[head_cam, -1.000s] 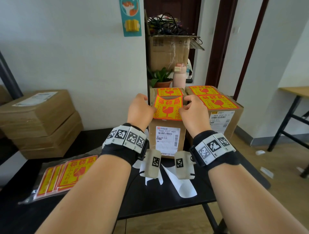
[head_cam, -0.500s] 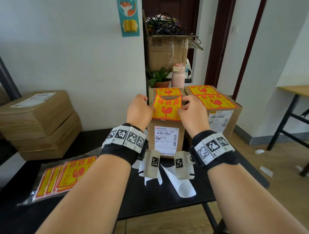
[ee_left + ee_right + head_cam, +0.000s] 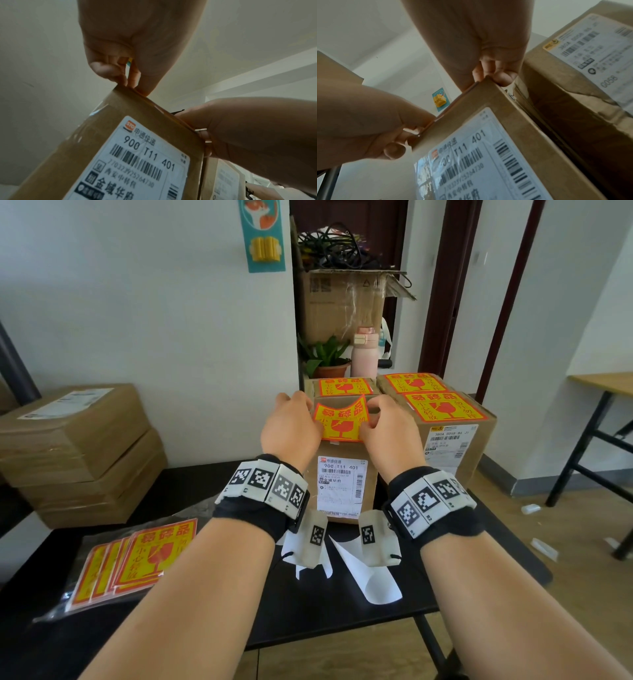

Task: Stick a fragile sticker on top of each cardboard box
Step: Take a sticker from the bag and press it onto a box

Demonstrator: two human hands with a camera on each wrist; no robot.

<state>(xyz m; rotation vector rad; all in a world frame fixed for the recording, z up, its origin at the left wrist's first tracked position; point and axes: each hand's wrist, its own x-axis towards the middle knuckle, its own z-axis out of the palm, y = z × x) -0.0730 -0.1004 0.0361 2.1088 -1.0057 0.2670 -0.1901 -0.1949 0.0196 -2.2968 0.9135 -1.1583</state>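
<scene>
Both my hands hold one red-and-yellow fragile sticker over the near top edge of a cardboard box that bears a white shipping label. My left hand pinches the sticker's left side and my right hand pinches its right side. The sticker bows, with its upper corners raised. In the left wrist view my left hand has its fingertips at the box corner. In the right wrist view my right hand sits at the other corner of the box.
Behind and to the right stand boxes with stickers on top. A bag of spare stickers and white backing papers lie on the black table. Stacked boxes sit at the left.
The sticker has bowed more between my hands and come down to the box's near top edge. Both hands have shifted only slightly.
</scene>
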